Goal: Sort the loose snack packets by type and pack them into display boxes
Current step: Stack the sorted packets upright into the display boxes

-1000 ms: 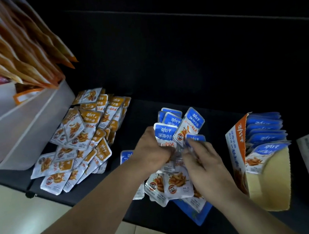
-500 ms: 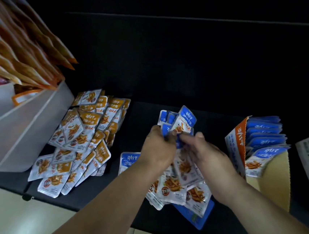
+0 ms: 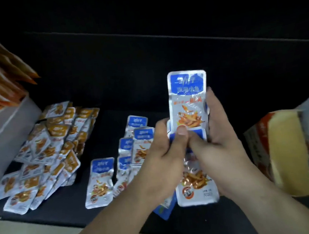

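Fanned blue packets (image 3: 188, 102) now stacked upright, clasped between left hand (image 3: 164, 153), right hand (image 3: 221, 138)

The left hand (image 3: 161, 154) and right hand (image 3: 222, 140) are bare, nails (image 3: 181, 130) short and plain, on unsleeved forearms (image 3: 111, 224) at six o'clock.

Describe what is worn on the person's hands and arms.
Nothing shows: the left hand and right hand are bare, with no gloves, rings or watch in view. Both forearms are bare too; no sleeve reaches into the picture.
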Action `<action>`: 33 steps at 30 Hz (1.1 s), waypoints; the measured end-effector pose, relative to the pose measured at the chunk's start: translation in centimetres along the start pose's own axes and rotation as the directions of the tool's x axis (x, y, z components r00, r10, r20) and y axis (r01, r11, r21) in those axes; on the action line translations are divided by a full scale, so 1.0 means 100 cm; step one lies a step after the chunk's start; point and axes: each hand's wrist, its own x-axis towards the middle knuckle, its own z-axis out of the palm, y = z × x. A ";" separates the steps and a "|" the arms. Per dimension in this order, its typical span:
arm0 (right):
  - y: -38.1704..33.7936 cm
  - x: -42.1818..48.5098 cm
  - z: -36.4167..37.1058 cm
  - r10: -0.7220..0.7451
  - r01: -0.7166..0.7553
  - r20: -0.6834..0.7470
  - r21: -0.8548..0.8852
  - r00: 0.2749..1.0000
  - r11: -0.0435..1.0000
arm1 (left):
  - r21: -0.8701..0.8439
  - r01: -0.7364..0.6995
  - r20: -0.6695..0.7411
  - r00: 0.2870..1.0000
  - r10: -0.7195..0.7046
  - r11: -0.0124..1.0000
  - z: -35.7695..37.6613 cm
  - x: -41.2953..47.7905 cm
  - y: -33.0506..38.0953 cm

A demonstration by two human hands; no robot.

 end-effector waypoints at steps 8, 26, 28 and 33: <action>0.014 -0.009 -0.073 -0.097 0.094 -0.150 -0.026 0.984 0.995 | 0.381 -0.233 0.236 0.960 0.150 0.895 0.039 0.032 -0.018; 0.043 -0.027 -0.090 0.014 -0.048 -0.095 -0.367 0.995 0.929 | 0.603 -0.342 0.093 0.927 0.362 0.720 0.058 0.041 -0.074; 0.040 -0.026 -0.093 -0.012 -0.030 -0.109 -0.379 0.994 0.925 | 0.559 -0.339 0.074 0.929 0.362 0.756 0.060 0.039 -0.071; 0.038 -0.021 -0.102 -0.003 -0.026 -0.071 -0.411 0.997 0.911 | 0.490 -0.252 0.101 0.967 0.233 0.835 0.055 0.031 -0.072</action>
